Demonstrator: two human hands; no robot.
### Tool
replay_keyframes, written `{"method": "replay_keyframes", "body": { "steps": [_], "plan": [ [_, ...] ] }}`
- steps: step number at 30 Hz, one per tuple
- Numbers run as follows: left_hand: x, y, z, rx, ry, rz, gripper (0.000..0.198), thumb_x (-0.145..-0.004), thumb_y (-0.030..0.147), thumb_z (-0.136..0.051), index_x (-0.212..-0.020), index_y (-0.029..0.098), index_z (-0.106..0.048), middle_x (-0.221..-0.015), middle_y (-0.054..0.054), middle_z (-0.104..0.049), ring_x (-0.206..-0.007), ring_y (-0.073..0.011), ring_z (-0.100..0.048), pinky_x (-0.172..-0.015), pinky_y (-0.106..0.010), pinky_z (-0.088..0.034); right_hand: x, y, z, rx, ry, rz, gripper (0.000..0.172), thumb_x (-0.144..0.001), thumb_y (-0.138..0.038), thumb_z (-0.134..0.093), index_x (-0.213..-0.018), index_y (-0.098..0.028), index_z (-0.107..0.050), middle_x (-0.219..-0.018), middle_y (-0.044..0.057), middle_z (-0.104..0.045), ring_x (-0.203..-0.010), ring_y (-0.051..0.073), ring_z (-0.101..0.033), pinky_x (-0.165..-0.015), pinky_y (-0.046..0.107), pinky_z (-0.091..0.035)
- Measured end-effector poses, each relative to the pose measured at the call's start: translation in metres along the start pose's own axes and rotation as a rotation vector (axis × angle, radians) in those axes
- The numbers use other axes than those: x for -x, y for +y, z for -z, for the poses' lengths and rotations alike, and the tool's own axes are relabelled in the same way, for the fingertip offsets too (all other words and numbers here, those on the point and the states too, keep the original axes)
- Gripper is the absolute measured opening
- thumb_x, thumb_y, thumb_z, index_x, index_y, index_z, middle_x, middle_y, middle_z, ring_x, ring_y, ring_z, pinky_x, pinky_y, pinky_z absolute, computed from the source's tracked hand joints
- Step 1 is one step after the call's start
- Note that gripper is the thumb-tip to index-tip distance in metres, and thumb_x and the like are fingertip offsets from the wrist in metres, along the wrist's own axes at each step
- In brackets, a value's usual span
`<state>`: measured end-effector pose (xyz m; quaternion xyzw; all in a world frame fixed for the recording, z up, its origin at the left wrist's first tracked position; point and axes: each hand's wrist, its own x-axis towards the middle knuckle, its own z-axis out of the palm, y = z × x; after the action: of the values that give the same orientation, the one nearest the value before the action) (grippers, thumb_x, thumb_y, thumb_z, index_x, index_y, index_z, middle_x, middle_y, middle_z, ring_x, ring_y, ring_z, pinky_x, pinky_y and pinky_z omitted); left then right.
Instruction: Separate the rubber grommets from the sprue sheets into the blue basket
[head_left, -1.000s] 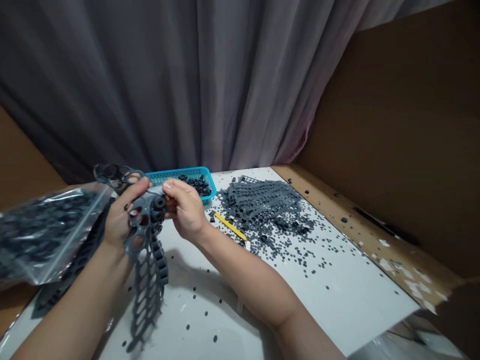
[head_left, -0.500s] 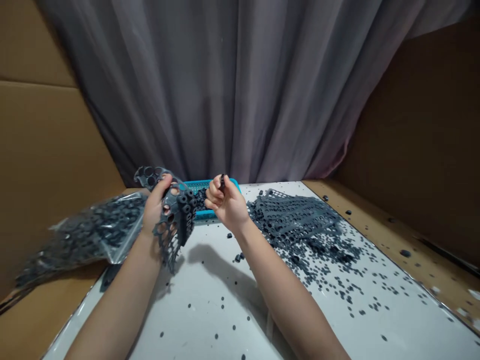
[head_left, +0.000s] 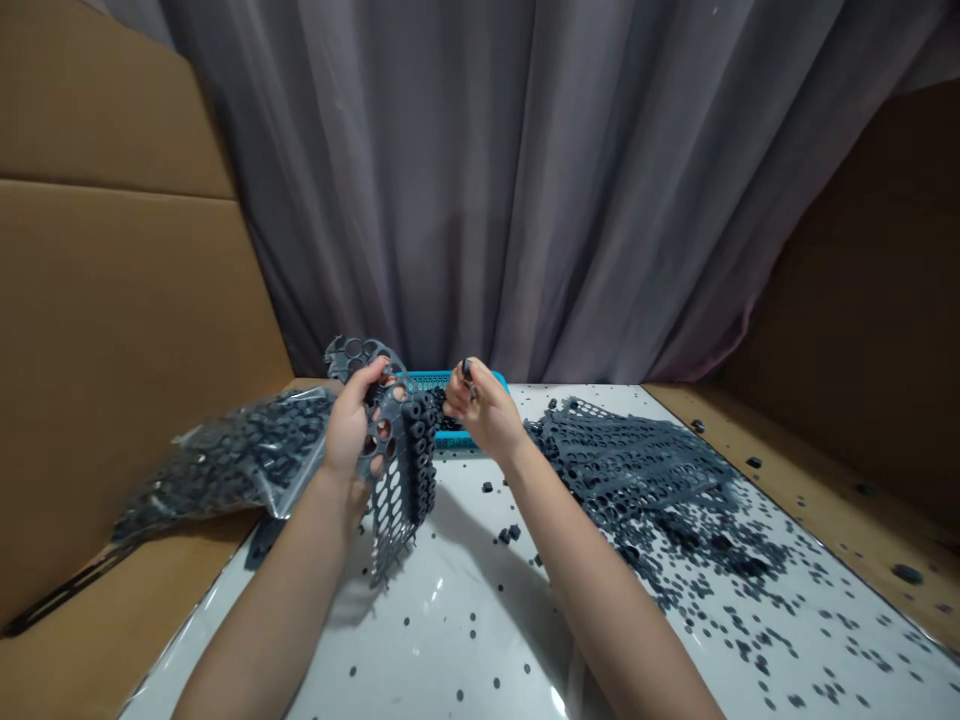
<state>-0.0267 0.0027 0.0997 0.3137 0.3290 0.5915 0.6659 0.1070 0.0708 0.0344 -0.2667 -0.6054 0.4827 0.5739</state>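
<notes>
My left hand (head_left: 351, 425) is closed round a dark grey perforated sheet (head_left: 391, 500), which bends over the fingers and hangs down; a row of small ring-shaped parts lines its right side. Just right of it, my right hand (head_left: 486, 408) pinches a small dark piece (head_left: 467, 370) between thumb and fingers. Partly hidden behind both hands is a blue basket (head_left: 450, 440) holding dark pieces.
A clear bag (head_left: 232, 455) full of dark parts lies at the left. Stacked perforated sheets (head_left: 637, 455) lie at the right, among many scattered small discs. The white table (head_left: 427, 660) meets cardboard walls and a grey curtain (head_left: 465, 180).
The whole view has shifted, so hands and objects appear farther right. The hanging sheet has turned, showing more of its holes. Both hands keep their hold.
</notes>
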Motion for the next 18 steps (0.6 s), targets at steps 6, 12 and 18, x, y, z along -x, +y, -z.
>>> {"method": "replay_keyframes", "body": {
  "steps": [6,12,18],
  "plan": [
    [-0.026,-0.007,0.002,-0.098,-0.106,0.005,0.043,-0.075,0.038,-0.05,-0.041,0.019,-0.031,-0.029,0.007,-0.031,-0.021,-0.0036,-0.028,-0.023,-0.014,-0.019,-0.047,0.051,0.031,0.644,-0.048,-0.085,0.022,-0.067,-0.04,-0.066,-0.063,-0.019,-0.06,-0.068,0.003,-0.063,-0.08,0.021,-0.06,-0.076,0.029,-0.043],
    [-0.047,-0.004,-0.021,-0.112,0.101,-0.455,0.013,-0.067,0.024,-0.062,-0.067,0.018,-0.051,-0.049,0.008,-0.052,-0.036,-0.0061,-0.049,-0.033,-0.015,-0.037,-0.05,0.047,0.053,0.873,-0.066,-0.037,0.014,-0.073,-0.028,-0.063,-0.064,-0.018,-0.067,-0.083,0.005,-0.069,-0.089,0.021,-0.062,-0.084,0.029,-0.042],
    [0.079,-0.075,0.049,0.008,0.426,0.031,0.024,-0.078,0.037,-0.055,-0.098,0.024,-0.059,-0.094,-0.003,-0.071,-0.083,-0.0224,-0.068,-0.066,-0.035,-0.056,0.016,0.014,0.093,0.972,-0.086,0.067,0.021,-0.083,-0.027,-0.051,-0.071,-0.016,-0.065,-0.088,0.007,-0.065,-0.087,0.017,-0.058,-0.084,0.027,-0.04]
  ]
}}
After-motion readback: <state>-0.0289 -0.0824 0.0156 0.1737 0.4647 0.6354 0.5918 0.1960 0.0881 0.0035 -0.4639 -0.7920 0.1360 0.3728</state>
